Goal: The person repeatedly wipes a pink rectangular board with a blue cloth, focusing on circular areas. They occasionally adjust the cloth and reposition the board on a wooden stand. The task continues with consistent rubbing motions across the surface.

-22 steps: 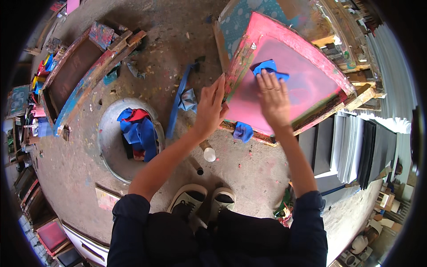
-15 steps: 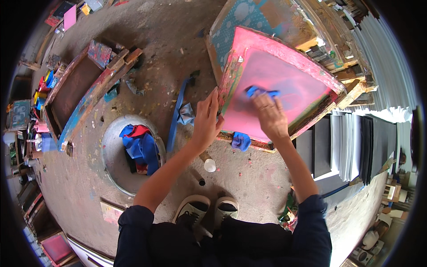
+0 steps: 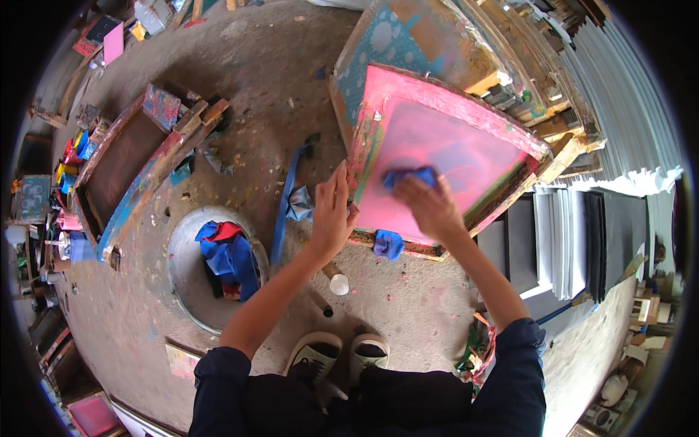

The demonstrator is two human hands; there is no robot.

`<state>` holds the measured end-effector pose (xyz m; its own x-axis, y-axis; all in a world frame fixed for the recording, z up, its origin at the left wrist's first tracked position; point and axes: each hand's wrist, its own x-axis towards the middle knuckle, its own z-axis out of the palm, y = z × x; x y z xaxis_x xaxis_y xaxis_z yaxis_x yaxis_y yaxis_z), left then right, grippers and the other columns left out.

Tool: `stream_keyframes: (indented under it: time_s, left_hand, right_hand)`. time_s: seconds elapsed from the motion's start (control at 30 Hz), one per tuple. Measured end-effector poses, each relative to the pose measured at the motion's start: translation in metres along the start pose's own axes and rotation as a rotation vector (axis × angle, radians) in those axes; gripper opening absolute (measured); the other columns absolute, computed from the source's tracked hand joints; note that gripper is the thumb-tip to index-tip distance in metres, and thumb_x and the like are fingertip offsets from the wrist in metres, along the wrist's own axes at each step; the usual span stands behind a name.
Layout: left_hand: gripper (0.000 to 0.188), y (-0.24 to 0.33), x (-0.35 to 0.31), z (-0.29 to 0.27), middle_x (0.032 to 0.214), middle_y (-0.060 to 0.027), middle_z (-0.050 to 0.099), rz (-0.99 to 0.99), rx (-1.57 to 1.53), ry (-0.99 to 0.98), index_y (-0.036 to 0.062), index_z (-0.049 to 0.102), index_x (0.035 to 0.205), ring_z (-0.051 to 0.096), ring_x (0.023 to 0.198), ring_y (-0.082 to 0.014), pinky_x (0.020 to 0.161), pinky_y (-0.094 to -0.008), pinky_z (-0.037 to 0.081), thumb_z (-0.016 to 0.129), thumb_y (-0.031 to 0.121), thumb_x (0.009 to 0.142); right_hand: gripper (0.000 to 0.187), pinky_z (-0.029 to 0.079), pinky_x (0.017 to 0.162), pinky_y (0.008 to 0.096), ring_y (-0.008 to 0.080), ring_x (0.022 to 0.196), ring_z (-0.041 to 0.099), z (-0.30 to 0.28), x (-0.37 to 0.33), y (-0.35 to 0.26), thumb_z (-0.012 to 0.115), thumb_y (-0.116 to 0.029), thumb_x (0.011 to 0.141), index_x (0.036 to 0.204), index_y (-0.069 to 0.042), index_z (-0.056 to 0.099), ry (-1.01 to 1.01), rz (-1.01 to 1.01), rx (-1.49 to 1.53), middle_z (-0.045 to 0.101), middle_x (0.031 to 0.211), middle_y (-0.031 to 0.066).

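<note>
Head view, pink screen: a framed mesh panel (image 3: 437,131), tilted above the floor (image 3: 408,328), ahead of the person and to the right; fisheye bending leaves its true long axis uncertain.
Wiping cloth: a crumpled blue cloth (image 3: 422,175) on the mesh, left of the middle, nearer the panel's left edge than its right corner; the visible part is longest from side to side, across the right fingers.
Right hand: the nearer of the two hands (image 3: 429,207), laid over the cloth from the lower edge's side, blurred; whether the fingers clasp the cloth cannot be told.
Left hand: fingers straight and close together (image 3: 333,215) at the panel's left edge, apart from the cloth, which lies to the right and slightly farther ahead; whether they grip the frame cannot be told.
Lower edge: a second, smaller blue rag (image 3: 388,245) draped there, between the hands and touched by neither.
Floor, left of the panel: a long blue strip (image 3: 285,207); farther left, a round basin (image 3: 186,269) containing blue and red fabric (image 3: 233,258).
</note>
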<state>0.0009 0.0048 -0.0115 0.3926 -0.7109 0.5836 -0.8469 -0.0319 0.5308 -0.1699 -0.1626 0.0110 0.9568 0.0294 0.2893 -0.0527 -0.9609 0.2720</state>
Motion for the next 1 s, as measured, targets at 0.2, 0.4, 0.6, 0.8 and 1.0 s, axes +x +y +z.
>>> stream_keyframes:
  time_s: [0.2,0.4,0.6,0.8,1.0]
  left_hand:
    - [0.081,-0.001,-0.002,0.001,0.132,-0.0217,0.037,0.014,0.039,-0.02,-0.006,0.023,0.138,0.044,0.099,-0.0373,0.083,-0.0452,0.041,0.064,-0.003,0.068]
    - [0.082,-0.001,-0.006,0.002,0.134,-0.0234,0.035,0.014,0.037,-0.021,-0.0055,0.021,0.139,0.044,0.102,-0.0379,0.084,-0.0457,0.039,0.067,0.002,0.071]
    - [0.083,0.0,-0.002,-0.001,0.133,-0.0244,0.033,0.009,0.05,-0.056,-0.0066,0.02,0.139,0.041,0.11,-0.0387,0.09,-0.0445,0.037,0.067,0.001,0.071]
    - [0.081,0.004,-0.005,0.003,0.135,-0.0238,0.032,-0.007,0.042,-0.062,-0.0062,0.019,0.139,0.042,0.107,-0.0387,0.088,-0.0451,0.037,0.065,-0.001,0.072]
    - [0.078,0.001,-0.004,0.0,0.135,-0.0226,0.032,0.016,0.04,-0.063,-0.0069,0.02,0.138,0.043,0.102,-0.0375,0.085,-0.0468,0.037,0.062,-0.002,0.072]
  right_hand:
    - [0.047,0.019,0.112,0.0411,0.0125,0.128,0.038,-0.009,-0.01,-0.01,0.049,-0.016,0.082,0.128,-0.01,0.049,-0.074,0.082,-0.058,0.044,0.137,0.0006]
    - [0.048,0.023,0.111,0.0381,0.0183,0.131,0.035,-0.014,0.002,-0.008,0.046,-0.015,0.085,0.132,-0.004,0.043,-0.006,0.288,-0.076,0.04,0.14,0.0068]
    - [0.045,0.034,0.105,0.0356,0.0179,0.126,0.043,-0.013,0.003,0.002,0.049,-0.008,0.086,0.131,-0.007,0.046,0.029,0.165,0.159,0.045,0.137,0.0045]
    - [0.046,0.031,0.107,0.0351,0.0168,0.122,0.046,0.018,-0.008,-0.026,0.05,-0.006,0.082,0.128,-0.006,0.047,0.022,-0.017,0.242,0.049,0.132,0.0038]
    - [0.043,0.026,0.11,0.0381,0.0114,0.127,0.04,0.009,0.009,-0.017,0.042,-0.014,0.085,0.127,-0.012,0.05,0.017,0.047,0.029,0.048,0.133,-0.0003]
